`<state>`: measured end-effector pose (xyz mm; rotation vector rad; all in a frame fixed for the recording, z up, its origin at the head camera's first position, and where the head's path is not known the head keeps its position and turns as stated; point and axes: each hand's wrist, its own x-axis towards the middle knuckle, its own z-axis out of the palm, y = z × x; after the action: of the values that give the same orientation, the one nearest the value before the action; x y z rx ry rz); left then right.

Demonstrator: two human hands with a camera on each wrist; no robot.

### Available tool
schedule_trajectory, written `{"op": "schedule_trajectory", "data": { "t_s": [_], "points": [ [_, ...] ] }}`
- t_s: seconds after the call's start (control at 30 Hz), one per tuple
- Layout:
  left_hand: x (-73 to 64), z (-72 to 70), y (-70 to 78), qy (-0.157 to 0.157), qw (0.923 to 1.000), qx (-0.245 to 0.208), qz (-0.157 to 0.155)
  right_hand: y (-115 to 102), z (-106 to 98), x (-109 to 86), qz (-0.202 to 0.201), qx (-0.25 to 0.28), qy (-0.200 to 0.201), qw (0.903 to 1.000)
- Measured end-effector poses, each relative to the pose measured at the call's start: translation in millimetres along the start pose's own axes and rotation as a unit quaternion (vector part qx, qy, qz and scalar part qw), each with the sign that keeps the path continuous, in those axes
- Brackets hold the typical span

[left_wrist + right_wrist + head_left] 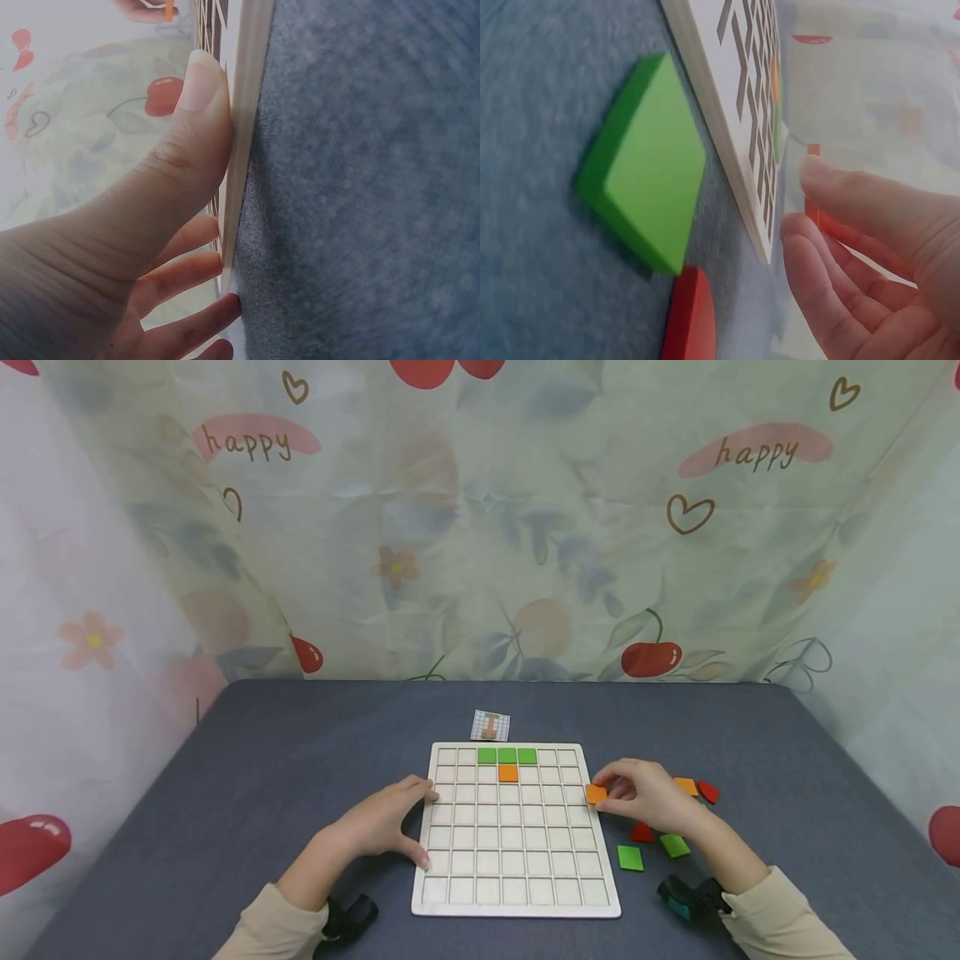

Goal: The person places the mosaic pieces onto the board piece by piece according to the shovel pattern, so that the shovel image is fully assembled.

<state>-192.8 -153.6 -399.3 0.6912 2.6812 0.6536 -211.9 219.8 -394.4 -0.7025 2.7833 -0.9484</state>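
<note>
A white grid board [517,906] lies flat on the dark table. Three green square tiles [507,756] sit side by side in its top row, with one orange tile [507,772] beneath the middle one. My left hand [382,822] rests against the board's left edge, thumb and fingers spread along it. In the left wrist view, the left thumb [199,97] lies on the rim. My right hand [645,793] pinches an orange square tile [596,794] between thumb and fingers over the board's right edge. The right wrist view shows that orange tile [813,187] edge-on.
Right of the board lie loose green tiles [630,858], red pieces [642,832] and another orange tile [686,786], some partly hidden by my right arm. A small pattern card [491,726] lies behind the board. A printed curtain [487,527] hangs behind the table.
</note>
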Motion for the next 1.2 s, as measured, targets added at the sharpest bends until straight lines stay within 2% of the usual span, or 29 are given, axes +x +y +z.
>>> {"op": "schedule_trajectory", "data": {
  "t_s": [0.17,0.5,0.77,1.2],
  "points": [
    [-0.2,0.2,-0.6,0.001,1.0000,0.002,0.001,-6.6,4.6,2.6,0.000,-0.002,0.013,0.9999],
    [1.0,1.1,-2.3,0.002,1.0000,0.003,0.005,-19.5,10.6,8.3,0.024,0.013,0.027,0.9993],
    [0.4,1.6,-2.3,0.003,1.0000,0.005,0.005,-30.3,17.0,15.0,0.005,0.008,0.043,0.9990],
    [0.5,1.3,-3.1,0.005,0.9998,0.011,0.014,-43.2,28.8,29.4,-0.020,0.009,0.012,0.9997]
  ]
}}
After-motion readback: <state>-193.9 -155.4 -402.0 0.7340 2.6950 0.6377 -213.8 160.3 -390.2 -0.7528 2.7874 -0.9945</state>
